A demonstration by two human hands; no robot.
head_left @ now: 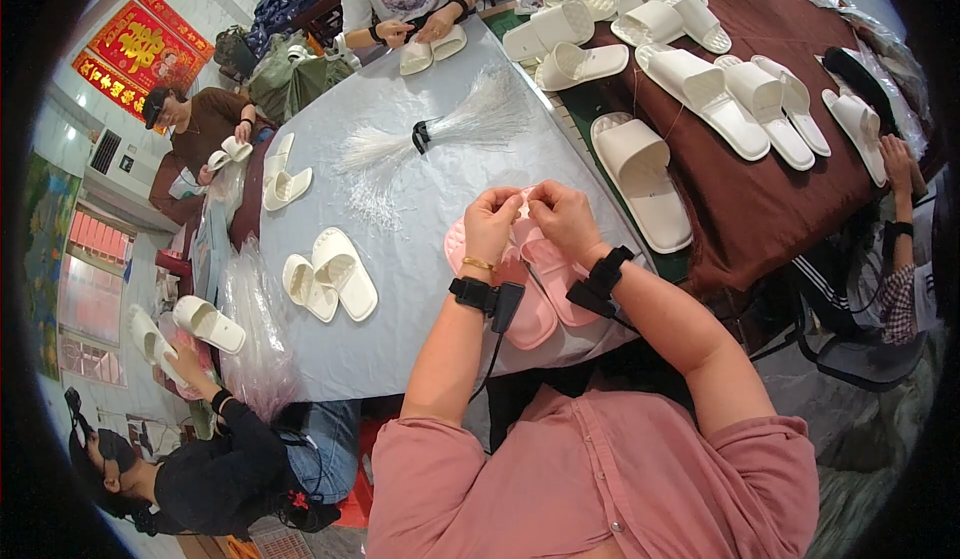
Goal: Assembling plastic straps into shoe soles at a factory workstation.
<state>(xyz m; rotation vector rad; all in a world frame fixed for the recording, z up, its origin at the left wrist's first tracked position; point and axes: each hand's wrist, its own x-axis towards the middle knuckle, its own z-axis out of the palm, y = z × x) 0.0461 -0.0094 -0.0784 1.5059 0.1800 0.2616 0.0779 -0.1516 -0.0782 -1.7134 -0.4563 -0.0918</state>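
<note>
A pair of pink slippers (530,321) lies side by side on the table in front of me. My left hand (490,224) and my right hand (566,217) meet above their far part, fingertips pinched close together. Whatever the fingers hold is too small and too covered to make out. Just beyond my hands, a bundle of thin clear strands (470,124) rests on the table, gathered at its middle by a black band (420,137). Some strands have come loose on its near side.
The grey-covered table (400,354) also bears white slippers (345,274) on its left. At right, a brown-covered table (740,229) carries several cream slippers (645,184). Co-workers handle slippers at the far side and left; another person's hand (898,164) is at the right. Clear plastic bags (258,334) hang at the left edge.
</note>
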